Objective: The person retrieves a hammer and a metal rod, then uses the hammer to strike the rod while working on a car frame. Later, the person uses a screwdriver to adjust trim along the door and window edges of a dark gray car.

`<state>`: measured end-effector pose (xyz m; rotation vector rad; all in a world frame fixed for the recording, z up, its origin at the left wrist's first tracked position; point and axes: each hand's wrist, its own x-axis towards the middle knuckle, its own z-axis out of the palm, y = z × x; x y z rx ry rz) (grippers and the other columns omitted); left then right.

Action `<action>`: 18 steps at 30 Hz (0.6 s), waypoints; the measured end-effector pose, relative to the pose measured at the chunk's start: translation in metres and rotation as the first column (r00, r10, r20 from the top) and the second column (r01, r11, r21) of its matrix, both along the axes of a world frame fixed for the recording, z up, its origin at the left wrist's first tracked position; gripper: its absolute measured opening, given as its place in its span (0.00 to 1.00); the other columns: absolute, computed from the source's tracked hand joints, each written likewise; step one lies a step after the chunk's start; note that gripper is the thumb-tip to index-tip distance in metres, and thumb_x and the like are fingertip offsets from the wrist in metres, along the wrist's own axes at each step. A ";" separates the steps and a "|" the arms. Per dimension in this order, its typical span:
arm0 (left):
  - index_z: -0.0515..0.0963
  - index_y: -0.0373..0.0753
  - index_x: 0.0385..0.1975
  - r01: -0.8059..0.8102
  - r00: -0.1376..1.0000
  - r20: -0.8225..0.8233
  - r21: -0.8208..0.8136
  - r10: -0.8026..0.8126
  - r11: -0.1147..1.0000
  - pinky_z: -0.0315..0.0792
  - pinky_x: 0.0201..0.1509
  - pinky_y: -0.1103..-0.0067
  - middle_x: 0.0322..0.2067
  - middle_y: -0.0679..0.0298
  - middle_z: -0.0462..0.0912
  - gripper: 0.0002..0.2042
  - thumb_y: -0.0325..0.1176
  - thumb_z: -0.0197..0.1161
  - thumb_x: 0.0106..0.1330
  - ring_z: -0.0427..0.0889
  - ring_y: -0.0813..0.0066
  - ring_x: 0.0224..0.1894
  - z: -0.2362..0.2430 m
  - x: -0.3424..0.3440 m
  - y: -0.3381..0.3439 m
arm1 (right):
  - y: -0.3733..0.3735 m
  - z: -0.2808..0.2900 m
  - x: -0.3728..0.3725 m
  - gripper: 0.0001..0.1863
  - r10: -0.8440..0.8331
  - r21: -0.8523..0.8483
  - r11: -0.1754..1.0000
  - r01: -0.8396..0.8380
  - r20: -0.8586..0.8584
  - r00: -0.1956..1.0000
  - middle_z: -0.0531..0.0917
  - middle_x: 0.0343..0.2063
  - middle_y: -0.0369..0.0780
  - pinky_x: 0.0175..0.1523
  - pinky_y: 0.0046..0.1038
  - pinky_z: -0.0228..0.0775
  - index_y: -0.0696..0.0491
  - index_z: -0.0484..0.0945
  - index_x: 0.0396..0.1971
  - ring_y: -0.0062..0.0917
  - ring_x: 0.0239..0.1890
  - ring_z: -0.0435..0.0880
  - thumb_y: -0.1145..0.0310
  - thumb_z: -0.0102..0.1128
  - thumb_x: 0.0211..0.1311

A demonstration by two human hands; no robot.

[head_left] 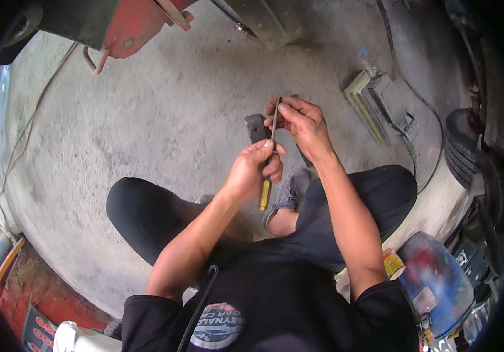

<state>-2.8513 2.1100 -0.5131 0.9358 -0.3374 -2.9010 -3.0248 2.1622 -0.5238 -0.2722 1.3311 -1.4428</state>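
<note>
A screwdriver (265, 193) with a yellow handle and a long thin grey shaft slants upward between my hands. My left hand (255, 167) is closed round it, the thumb pressing on the shaft above the handle. At the upper end, my right hand (300, 122) pinches the tip between thumb and fingers. Behind the hands is a dark metal piece (255, 125) with a rounded end and a small hole; my fingers hide part of it, and I cannot tell whether they touch it.
My bent legs and a grey shoe (290, 190) lie below the hands. Red vehicle parts (137, 29) overhang the far left. A yellow-edged grey device (375, 105) with a black cable stands right, near stacked tires (463, 141). A stained blue container (440, 281) sits lower right.
</note>
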 end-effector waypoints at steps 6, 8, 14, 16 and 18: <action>0.75 0.37 0.40 -0.023 0.984 -0.177 0.020 0.026 1.000 0.56 0.24 0.78 0.14 0.70 0.60 0.15 0.43 0.51 0.78 0.60 0.78 0.17 0.017 0.012 -0.012 | -0.016 0.054 0.008 0.11 -0.024 -0.028 0.999 0.020 -0.169 0.985 0.87 0.32 0.43 0.40 0.28 0.80 0.62 0.81 0.46 0.26 0.33 0.88 0.73 0.62 0.68; 0.76 0.37 0.40 -0.033 0.975 -0.218 0.021 0.036 0.999 0.57 0.24 0.78 0.14 0.70 0.61 0.15 0.43 0.52 0.78 0.60 0.78 0.17 0.012 0.015 -0.011 | -0.020 0.065 0.014 0.09 -0.046 -0.040 0.998 0.038 -0.215 0.976 0.88 0.31 0.43 0.38 0.26 0.80 0.62 0.81 0.44 0.26 0.32 0.88 0.74 0.62 0.68; 0.77 0.35 0.36 -0.029 0.970 -0.241 0.023 0.034 0.999 0.59 0.23 0.79 0.14 0.68 0.65 0.16 0.44 0.55 0.76 0.62 0.78 0.16 0.011 0.020 -0.012 | -0.025 0.075 0.020 0.07 -0.044 -0.049 0.998 0.030 -0.323 0.945 0.87 0.29 0.43 0.34 0.24 0.80 0.61 0.81 0.38 0.23 0.29 0.87 0.73 0.60 0.70; 0.77 0.35 0.34 -0.019 0.972 -0.235 0.047 0.030 0.999 0.60 0.22 0.79 0.15 0.67 0.66 0.16 0.44 0.56 0.75 0.62 0.78 0.16 0.011 0.020 -0.013 | -0.027 0.076 0.020 0.07 -0.035 -0.034 0.999 0.025 -0.337 0.941 0.87 0.28 0.43 0.34 0.24 0.80 0.61 0.82 0.37 0.23 0.28 0.87 0.73 0.60 0.70; 0.78 0.35 0.34 -0.015 0.972 -0.233 0.054 0.027 0.998 0.61 0.22 0.79 0.15 0.66 0.67 0.17 0.44 0.57 0.75 0.63 0.78 0.16 0.010 0.021 -0.013 | -0.028 0.075 0.021 0.08 -0.035 -0.027 0.999 0.028 -0.339 0.940 0.87 0.28 0.43 0.33 0.24 0.80 0.61 0.82 0.36 0.24 0.27 0.87 0.72 0.58 0.71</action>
